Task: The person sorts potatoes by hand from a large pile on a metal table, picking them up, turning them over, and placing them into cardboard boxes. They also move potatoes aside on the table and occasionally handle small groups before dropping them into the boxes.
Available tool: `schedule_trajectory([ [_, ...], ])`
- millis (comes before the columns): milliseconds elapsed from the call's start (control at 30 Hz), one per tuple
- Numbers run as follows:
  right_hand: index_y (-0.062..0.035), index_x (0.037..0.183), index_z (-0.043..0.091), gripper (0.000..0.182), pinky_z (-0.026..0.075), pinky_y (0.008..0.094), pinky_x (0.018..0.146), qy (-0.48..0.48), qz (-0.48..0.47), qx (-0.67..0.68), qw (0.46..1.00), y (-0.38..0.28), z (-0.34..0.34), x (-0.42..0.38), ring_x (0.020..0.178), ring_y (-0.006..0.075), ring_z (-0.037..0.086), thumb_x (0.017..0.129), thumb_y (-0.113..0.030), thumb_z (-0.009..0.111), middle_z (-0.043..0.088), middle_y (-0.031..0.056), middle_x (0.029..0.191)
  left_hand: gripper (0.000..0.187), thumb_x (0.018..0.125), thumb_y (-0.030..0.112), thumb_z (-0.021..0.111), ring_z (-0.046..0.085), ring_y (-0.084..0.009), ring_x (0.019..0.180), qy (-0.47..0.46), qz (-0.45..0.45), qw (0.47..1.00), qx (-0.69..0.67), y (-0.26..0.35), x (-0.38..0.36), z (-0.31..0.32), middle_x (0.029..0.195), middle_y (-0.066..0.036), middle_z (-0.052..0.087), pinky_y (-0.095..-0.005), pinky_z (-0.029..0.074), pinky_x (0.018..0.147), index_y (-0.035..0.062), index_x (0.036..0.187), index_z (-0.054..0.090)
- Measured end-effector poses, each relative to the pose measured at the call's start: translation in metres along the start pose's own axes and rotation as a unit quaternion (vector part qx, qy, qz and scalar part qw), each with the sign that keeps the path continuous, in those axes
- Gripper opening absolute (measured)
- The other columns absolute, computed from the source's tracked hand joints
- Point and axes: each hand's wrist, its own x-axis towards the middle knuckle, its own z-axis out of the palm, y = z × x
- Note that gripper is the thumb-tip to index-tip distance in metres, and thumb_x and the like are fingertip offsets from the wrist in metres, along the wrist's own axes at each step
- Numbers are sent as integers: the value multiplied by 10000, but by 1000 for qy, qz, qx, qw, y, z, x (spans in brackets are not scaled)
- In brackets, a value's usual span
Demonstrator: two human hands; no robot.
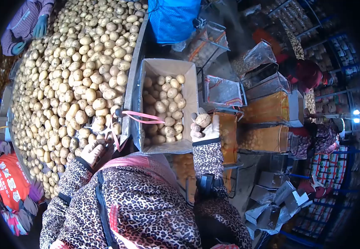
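Many potatoes (pixel 76 79) cover a large sorting table with a metal edge (pixel 135 70). My left hand (pixel 93 152), in a pale glove, is at the table's near right edge beside the potatoes, its fingers curled; what it holds, if anything, is hidden. A cardboard box (pixel 190 79) lined with plastic stands right of the table edge, partly filled with potatoes. My right hand (pixel 205 132) is palm up outside the box's lower right corner, with a potato (pixel 203 120) resting in its fingers. A pink strap (pixel 144 117) hangs from the table edge over the box.
Gloved hands (pixel 41 27) of a person are at the table's upper left, and another person in a red vest (pixel 9 178) stands at lower left. A blue bag (pixel 173 20), orange mesh-sided crates (pixel 267 108) and flattened cartons (pixel 271 203) lie beyond the box.
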Motion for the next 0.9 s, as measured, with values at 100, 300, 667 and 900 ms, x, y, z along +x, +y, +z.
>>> schedule_trajectory([
  [100, -108, 1254, 582, 422, 303, 233, 329, -63, -7, -44, 997, -15, -50, 22, 466, 118, 425, 952, -403, 584, 673, 117, 909, 316, 1012, 179, 478, 605, -151, 976, 1, 15, 1000, -21, 3, 2, 8, 1076, -43, 651, -314, 492, 890, 37, 1280, 568],
  [300, -84, 1081, 592, 330, 302, 241, 336, 152, -86, -123, 977, -15, -106, -23, 427, 111, 423, 867, -310, 698, 628, 93, 798, 368, 1003, 220, 503, 534, -157, 1017, -1, 64, 998, -26, 37, 7, 25, 1189, -43, 581, -296, 423, 925, 24, 1314, 533],
  [667, 14, 1384, 411, 841, 435, 414, 1045, 445, -101, -775, 437, -59, -229, -175, 1210, 329, 545, 675, -241, 786, 545, 233, 1320, 359, 943, 244, 519, 640, -338, 994, -111, 197, 934, 276, 66, 3, 36, 1109, -168, 656, -414, 510, 891, 87, 1254, 601],
  [900, -35, 1387, 483, 502, 468, 395, 1003, 33, -278, -756, 592, 26, -60, -51, 1136, 273, 607, 896, -69, 577, 601, 201, 1272, 576, 869, 327, 592, 428, -406, 1289, 45, 275, 888, 367, 33, -15, -12, 1363, -222, 481, -514, 346, 1077, 22, 1343, 475],
])
